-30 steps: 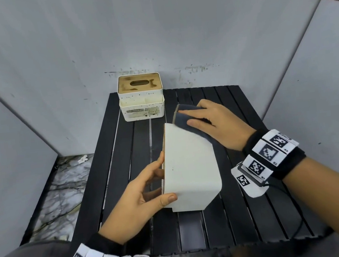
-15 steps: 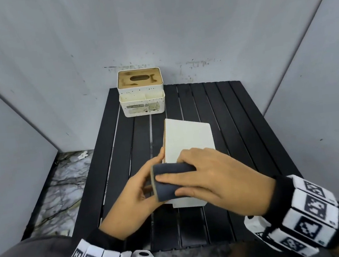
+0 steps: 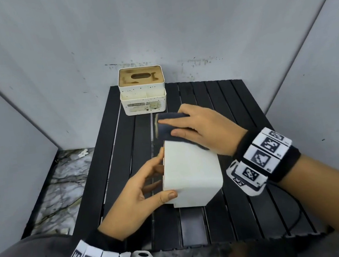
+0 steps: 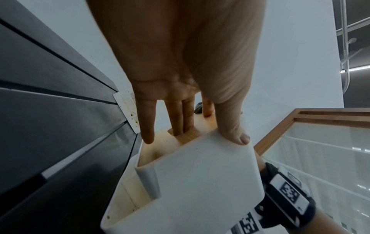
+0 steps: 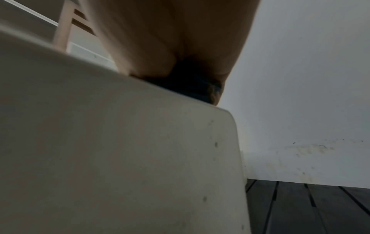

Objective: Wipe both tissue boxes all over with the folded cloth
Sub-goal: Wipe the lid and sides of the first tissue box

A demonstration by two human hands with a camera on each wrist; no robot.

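Observation:
A plain white tissue box (image 3: 192, 173) lies on its side in the middle of the black slatted table (image 3: 236, 108), its wooden lid facing left. My left hand (image 3: 142, 192) holds its near left end, thumb (image 4: 232, 131) on the white face and two fingers (image 4: 183, 120) in the lid slot. My right hand (image 3: 202, 131) presses the folded dark blue cloth (image 3: 168, 128) on the box's far end. In the right wrist view the cloth (image 5: 192, 82) shows dark under the palm on the box (image 5: 120, 150). A second, speckled white tissue box (image 3: 142, 89) stands at the table's back left.
Grey panels wall the table at the back and both sides. A marble floor (image 3: 61, 187) shows to the left of the table. A black cable (image 3: 295, 217) runs over the near right corner. The speckled box's side (image 4: 128, 112) peeks past my left fingers.
My right hand swept the cloth from the box's far end to its near end, then back to the far end. The left hand kept its hold on the box.

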